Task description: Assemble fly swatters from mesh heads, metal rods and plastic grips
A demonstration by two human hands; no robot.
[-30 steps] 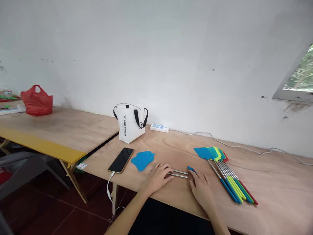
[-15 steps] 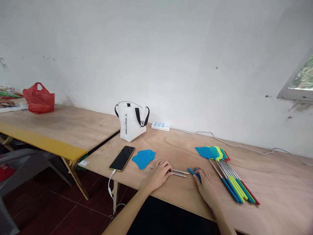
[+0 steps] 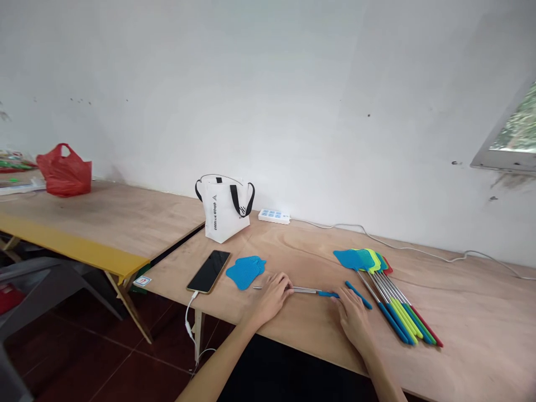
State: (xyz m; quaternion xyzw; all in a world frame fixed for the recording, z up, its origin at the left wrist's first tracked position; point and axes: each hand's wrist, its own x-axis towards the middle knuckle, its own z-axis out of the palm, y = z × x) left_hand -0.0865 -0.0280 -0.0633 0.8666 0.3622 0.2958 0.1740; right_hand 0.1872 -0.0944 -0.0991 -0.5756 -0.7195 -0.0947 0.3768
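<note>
My left hand [image 3: 274, 295] is closed over thin metal rods [image 3: 305, 290] that lie nearly level on the table. At their right end a blue handle sleeve [image 3: 326, 293] meets a rod, and my right hand [image 3: 352, 312] has its fingers closed on that sleeve. Just beyond the right fingers lies a second blue handle sleeve [image 3: 360, 297], loose and slanting. Blue swatter heads [image 3: 245, 272] rest in a small overlapping pile left of my left hand. To the right lie several finished-looking fly swatters [image 3: 387, 296], fanned together, with blue, yellow, green and red handles.
A phone [image 3: 209, 271] with a white charging cable lies at the left. Behind stand a white tote bag [image 3: 226, 212] and a power strip [image 3: 273, 216], its cord along the wall. Another table [image 3: 121, 209] holds a red plastic bag [image 3: 65, 170].
My right hand has brought one blue sleeve leftward onto a rod's end. The other blue sleeve now lies farther right. The rods have come closer together under my left hand.
</note>
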